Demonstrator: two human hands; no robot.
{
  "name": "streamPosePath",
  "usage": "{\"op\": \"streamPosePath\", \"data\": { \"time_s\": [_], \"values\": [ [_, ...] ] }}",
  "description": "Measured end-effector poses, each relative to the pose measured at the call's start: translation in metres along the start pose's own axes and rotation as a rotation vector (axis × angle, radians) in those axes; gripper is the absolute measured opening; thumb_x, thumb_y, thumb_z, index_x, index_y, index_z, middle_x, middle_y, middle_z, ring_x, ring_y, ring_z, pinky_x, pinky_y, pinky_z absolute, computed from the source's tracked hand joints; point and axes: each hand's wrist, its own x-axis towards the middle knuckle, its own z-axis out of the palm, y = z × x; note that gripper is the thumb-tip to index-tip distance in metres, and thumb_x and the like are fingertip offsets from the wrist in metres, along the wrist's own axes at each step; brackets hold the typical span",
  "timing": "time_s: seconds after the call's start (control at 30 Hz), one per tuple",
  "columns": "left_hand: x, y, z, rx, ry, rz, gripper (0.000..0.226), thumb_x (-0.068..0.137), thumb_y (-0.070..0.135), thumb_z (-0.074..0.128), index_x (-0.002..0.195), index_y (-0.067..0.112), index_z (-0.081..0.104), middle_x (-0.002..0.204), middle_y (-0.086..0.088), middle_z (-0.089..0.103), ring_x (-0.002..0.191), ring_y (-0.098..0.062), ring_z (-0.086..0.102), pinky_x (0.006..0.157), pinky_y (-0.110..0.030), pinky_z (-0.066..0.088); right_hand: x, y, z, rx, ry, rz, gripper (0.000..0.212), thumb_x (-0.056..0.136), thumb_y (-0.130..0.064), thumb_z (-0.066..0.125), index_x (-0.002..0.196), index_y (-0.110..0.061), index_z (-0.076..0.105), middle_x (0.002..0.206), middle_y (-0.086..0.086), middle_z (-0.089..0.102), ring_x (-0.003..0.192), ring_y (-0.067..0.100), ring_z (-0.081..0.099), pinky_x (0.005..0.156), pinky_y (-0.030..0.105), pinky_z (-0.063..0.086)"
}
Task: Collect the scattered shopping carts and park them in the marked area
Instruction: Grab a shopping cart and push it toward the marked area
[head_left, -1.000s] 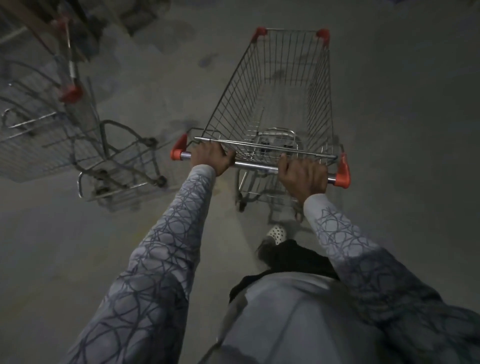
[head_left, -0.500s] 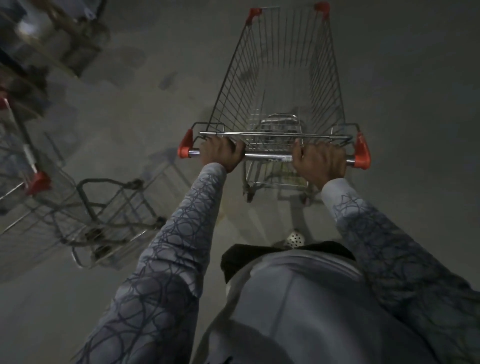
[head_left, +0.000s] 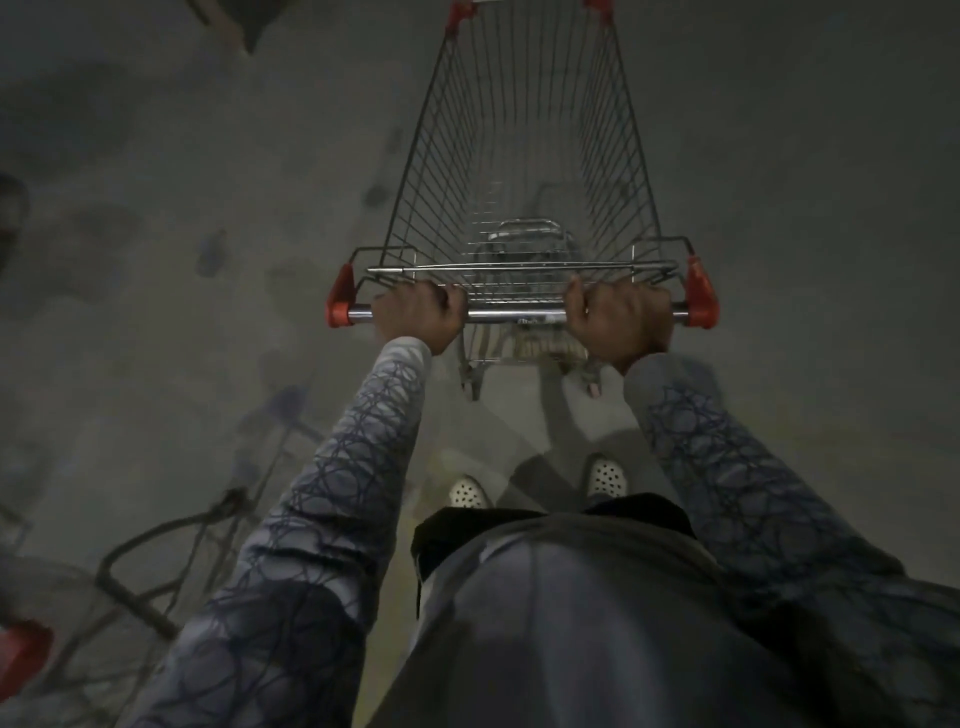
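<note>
Fingers (head_left: 441, 300) of left hand (head_left: 415, 319) and right hand (head_left: 621, 322) grip the cart handle (head_left: 514, 315).

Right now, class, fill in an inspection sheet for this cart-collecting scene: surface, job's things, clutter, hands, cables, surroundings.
Surface: stained concrete floor, dimly lit.
Job's things: empty wire shopping cart straight ahead, with red corner caps; second cart at lower left, blurred.
Clutter: nothing seen.
Hands: left hand and right hand both grip the handle bar, set apart near its ends.
Cables: nothing seen.
Surroundings: dark object at top left, too dim to identify; the person's perforated shoes are behind the cart; no marked area in view.
</note>
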Motion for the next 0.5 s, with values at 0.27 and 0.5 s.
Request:
{"op": "streamPosePath", "data": {
  "time_s": [0.27, 0.5],
  "values": [
    [0.062, -0.031, 0.003, -0.012, 0.040, 0.259, 0.052, 0.094, 0.046, 0.038, 0.079, 0.009, 0.072, 0.079, -0.018, 0.070, 0.076, -0.036, 0.066, 0.064, -0.034, 0.031, 0.006, -0.040, 0.010, -0.081, 0.043, 0.165, 0.049, 0.093, -0.039, 0.054, 0.055, -0.011, 0.066, 0.050, 0.011, 0.060, 0.047, 0.032, 0.060, 0.050, 0.028, 0.035],
    [0.136, -0.038, 0.007, -0.052, 0.129, 0.451, 0.058, 0.086, 0.045, 0.032, 0.075, 0.005, 0.072, 0.075, -0.022, 0.069, 0.072, -0.039, 0.066, 0.063, -0.034, 0.030, 0.030, -0.074, 0.036, -0.163, -0.117, 0.246, 0.073, 0.102, -0.038, 0.008, 0.083, -0.020, 0.076, 0.066, 0.011, 0.067, 0.060, 0.031, 0.064, 0.056, 0.036, 0.024]
  ]
}}
